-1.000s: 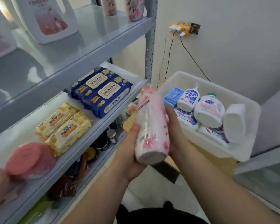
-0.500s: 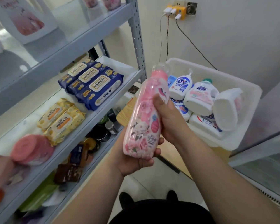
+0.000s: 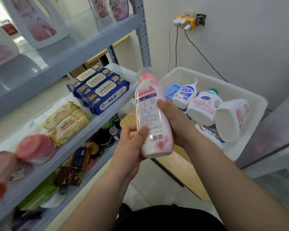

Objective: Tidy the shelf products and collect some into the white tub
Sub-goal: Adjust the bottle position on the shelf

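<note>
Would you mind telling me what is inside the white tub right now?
The white tub holds a blue pack, a pump bottle, a green-capped jug and a white jug; more bottles beneath are mostly covered.

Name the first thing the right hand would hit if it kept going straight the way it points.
The right hand grips the pink bottle; pushed on forward and left, it would probably reach the blue wipe packs on the middle shelf first, though depth is unclear.
</note>
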The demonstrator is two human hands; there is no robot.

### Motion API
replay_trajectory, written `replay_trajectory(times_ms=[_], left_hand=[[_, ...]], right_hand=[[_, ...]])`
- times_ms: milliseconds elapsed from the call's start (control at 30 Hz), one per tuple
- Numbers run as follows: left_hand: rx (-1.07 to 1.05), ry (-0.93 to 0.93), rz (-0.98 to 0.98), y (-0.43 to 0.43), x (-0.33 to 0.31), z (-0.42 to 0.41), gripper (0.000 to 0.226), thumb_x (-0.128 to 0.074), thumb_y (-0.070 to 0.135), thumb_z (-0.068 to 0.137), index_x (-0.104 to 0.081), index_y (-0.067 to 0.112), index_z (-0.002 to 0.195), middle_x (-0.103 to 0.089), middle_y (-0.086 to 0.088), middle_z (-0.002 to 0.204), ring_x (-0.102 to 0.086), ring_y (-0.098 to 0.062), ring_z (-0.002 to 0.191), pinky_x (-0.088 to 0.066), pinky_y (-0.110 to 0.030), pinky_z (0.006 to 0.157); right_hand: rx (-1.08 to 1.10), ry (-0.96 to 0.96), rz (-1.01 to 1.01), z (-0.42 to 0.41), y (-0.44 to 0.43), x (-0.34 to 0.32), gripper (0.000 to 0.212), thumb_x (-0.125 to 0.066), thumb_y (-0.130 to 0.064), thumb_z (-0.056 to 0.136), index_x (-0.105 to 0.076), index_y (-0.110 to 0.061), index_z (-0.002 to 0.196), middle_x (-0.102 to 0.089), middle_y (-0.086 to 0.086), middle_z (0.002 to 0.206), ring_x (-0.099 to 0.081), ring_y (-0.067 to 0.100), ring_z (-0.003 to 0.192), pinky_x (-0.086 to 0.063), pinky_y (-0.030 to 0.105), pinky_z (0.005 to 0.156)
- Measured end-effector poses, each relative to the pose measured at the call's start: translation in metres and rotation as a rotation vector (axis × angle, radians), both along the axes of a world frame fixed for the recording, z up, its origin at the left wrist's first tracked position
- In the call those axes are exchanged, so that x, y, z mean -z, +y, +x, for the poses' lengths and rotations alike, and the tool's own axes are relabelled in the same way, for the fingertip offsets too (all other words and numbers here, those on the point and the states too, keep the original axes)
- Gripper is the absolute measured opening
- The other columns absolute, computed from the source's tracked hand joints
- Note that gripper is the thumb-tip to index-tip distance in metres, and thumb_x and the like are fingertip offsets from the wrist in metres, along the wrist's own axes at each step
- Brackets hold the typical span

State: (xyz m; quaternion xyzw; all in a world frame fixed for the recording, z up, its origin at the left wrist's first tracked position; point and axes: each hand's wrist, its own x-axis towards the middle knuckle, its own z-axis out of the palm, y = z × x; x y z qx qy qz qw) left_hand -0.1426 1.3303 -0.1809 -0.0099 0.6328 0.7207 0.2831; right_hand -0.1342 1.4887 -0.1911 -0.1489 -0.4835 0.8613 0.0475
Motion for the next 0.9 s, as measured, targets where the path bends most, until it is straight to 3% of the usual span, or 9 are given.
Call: replay_trajectory(times_ms=[67,133,233,333,467,600,700,800,900], left_hand=[[-0.013,0.161,-0.116,0.000,-0.006,0.005,0.043,-0.077,0.026,0.084,-0.051,0.021,0.118,-0.073,-0.011,0.108,-0.075,-0.027,0.093,-0.062,-0.053,0.082],[0.023,0.317,-0.200,-0.003,-0.009,0.011,0.040,-0.077,0.023,0.088,-0.054,0.032,0.120,-0.068,-0.003,0.114,-0.072,-0.017,0.100,-0.061,-0.045,0.087],[0.080,0.492,-0.237,-0.002,-0.018,0.015,0.037,-0.073,0.022,0.091,-0.061,0.035,0.124,-0.069,0.010,0.114,-0.067,-0.007,0.106,-0.059,-0.032,0.088],[0.115,0.590,-0.260,0.002,-0.026,0.016,0.032,-0.071,0.021,0.091,-0.065,0.036,0.119,-0.070,0.014,0.111,-0.066,-0.003,0.103,-0.058,-0.029,0.085],[0.134,0.582,-0.270,0.006,-0.023,0.017,0.032,-0.071,0.021,0.090,-0.065,0.039,0.116,-0.069,0.015,0.110,-0.065,0.000,0.102,-0.056,-0.026,0.084],[0.137,0.488,-0.224,0.005,-0.017,0.006,0.026,-0.071,0.031,0.091,-0.063,0.035,0.116,-0.070,0.010,0.112,-0.069,-0.010,0.106,-0.060,-0.042,0.088],[0.134,0.344,-0.206,0.006,-0.009,-0.010,0.036,-0.065,0.046,0.085,-0.058,0.035,0.118,-0.070,0.001,0.116,-0.073,-0.017,0.102,-0.062,-0.047,0.085],[0.130,0.361,-0.307,0.013,-0.006,-0.022,0.029,-0.058,0.044,0.098,-0.054,0.030,0.123,-0.072,0.001,0.110,-0.075,-0.013,0.092,-0.063,-0.041,0.080],[0.069,0.401,-0.360,0.019,-0.003,-0.029,0.022,-0.045,0.042,0.105,-0.061,0.028,0.111,-0.075,0.002,0.095,-0.074,-0.013,0.083,-0.060,-0.031,0.068]], right_hand=[[0.038,-0.053,0.040,-0.003,0.004,-0.002,0.023,-0.047,-0.022,0.104,-0.064,-0.026,0.117,-0.075,0.010,0.109,-0.075,0.025,0.095,-0.061,0.046,0.087],[0.069,-0.130,0.016,-0.005,0.006,-0.002,0.018,-0.048,-0.025,0.103,-0.065,-0.024,0.106,-0.076,0.006,0.089,-0.075,0.019,0.077,-0.061,0.042,0.080],[0.125,-0.193,-0.179,-0.002,0.006,0.001,0.021,-0.055,-0.031,0.099,-0.061,-0.011,0.102,-0.067,0.005,0.070,-0.067,0.016,0.055,-0.057,0.029,0.057],[0.109,-0.223,-0.353,0.004,0.005,0.007,0.023,-0.054,-0.035,0.097,-0.060,-0.013,0.101,-0.064,0.004,0.060,-0.063,0.016,0.049,-0.052,0.024,0.050],[0.095,-0.206,-0.431,0.005,0.006,0.013,0.027,-0.054,-0.038,0.095,-0.061,-0.014,0.104,-0.064,0.005,0.064,-0.063,0.018,0.055,-0.051,0.027,0.057],[0.146,-0.116,-0.426,0.001,0.010,0.008,0.020,-0.055,-0.032,0.099,-0.062,-0.014,0.103,-0.069,0.008,0.075,-0.067,0.023,0.068,-0.056,0.038,0.071],[0.146,0.006,-0.338,-0.003,0.010,0.007,0.035,-0.061,-0.021,0.096,-0.056,-0.003,0.126,-0.069,0.021,0.107,-0.070,0.037,0.099,-0.057,0.055,0.090],[0.134,0.050,-0.131,-0.006,0.007,0.006,0.060,-0.071,-0.015,0.084,-0.051,-0.001,0.138,-0.066,0.026,0.127,-0.067,0.044,0.115,-0.057,0.059,0.094],[0.103,0.097,-0.031,-0.007,0.003,0.004,0.050,-0.070,-0.015,0.088,-0.055,-0.006,0.135,-0.071,0.018,0.123,-0.070,0.036,0.112,-0.058,0.054,0.094]])
